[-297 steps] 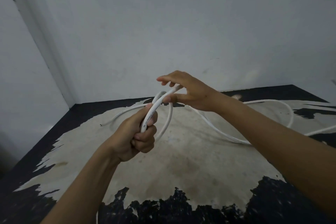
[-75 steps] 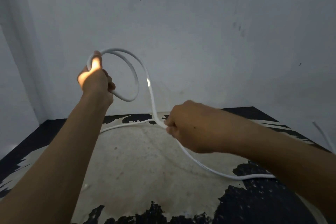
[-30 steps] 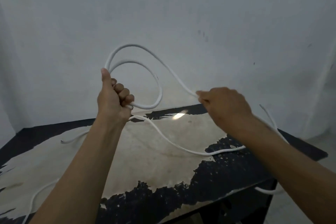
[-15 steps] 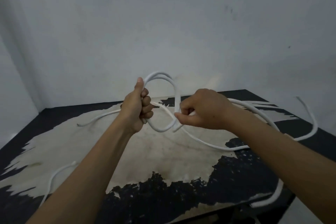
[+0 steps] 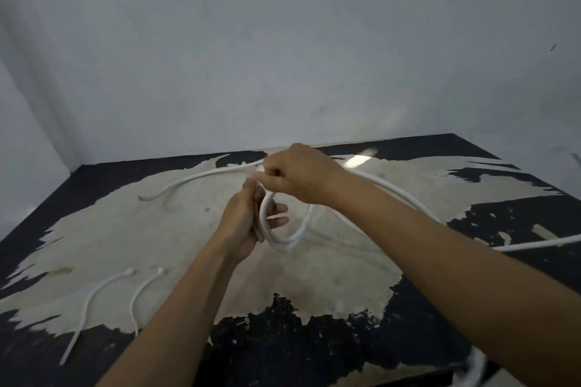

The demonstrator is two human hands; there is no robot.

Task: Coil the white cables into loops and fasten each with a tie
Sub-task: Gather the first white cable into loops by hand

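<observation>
At bottom right, a blurred white cable piece [image 5: 471, 369] hangs off the surface [image 5: 330, 292] edge, cut by the frame; you can't tell whether it joins the main run. Near left, two short white ties [image 5: 94, 295], each with a small head at its far end, lie side by side on the worn pale patch, the left one's tail smeared by motion blur. No readable print or labels anywhere.

Mid-frame, your left hand [image 5: 248, 223] is palm-up with fingers loosely spread, its grip partly open, cradling the left side of a small coiled loop of white cable [image 5: 292, 237]; the loop's low end sits just above or on the surface, can't tell which. Your right hand [image 5: 295, 174] crosses over the left, fist closed, its grip pinching the cable at the loop's top; the fingertips and the pinch point are hidden behind the knuckles.

Beyond, one cable run trails left to a free end, another arcs right under your right forearm and leaves the frame at the right edge. Behind stands a plain grey wall [image 5: 283, 41].
</observation>
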